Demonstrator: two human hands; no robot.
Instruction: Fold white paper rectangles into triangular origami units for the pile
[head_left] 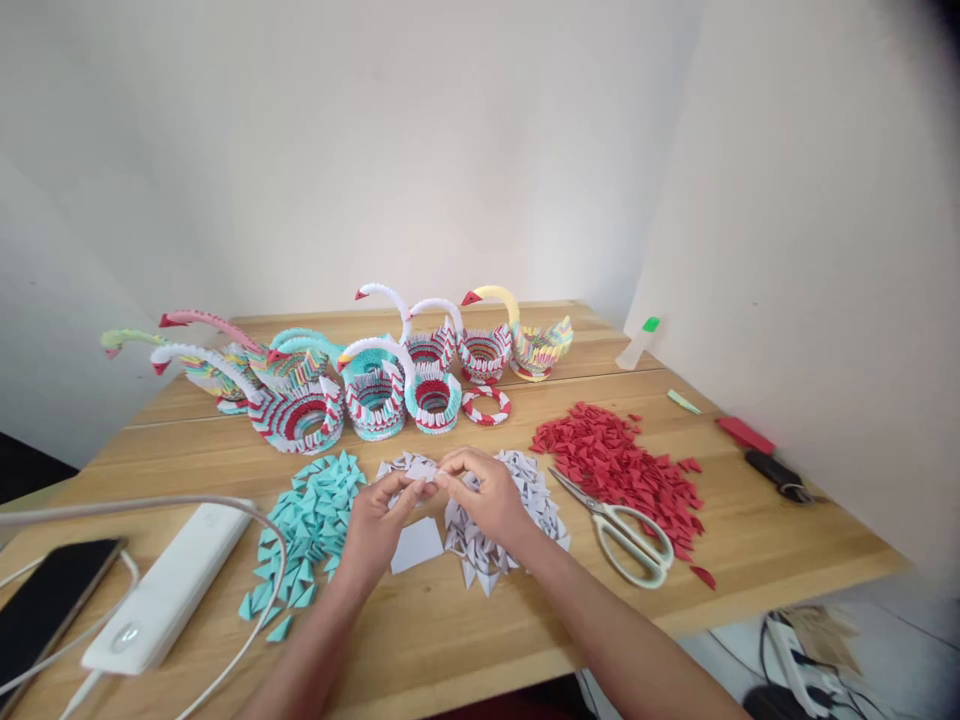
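One small white paper piece [421, 473] sits pinched between the left hand [379, 515] at its eight o'clock and the right hand [486, 490] at three, fingers nearly closed. Folding seems in hand, calling for careful creasing; a flat white sheet [417, 546] lies at six o'clock.

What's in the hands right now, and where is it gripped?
A small white paper piece, its left side pinched by the left hand, its right side by the right hand. Its exact folds are too small to tell.
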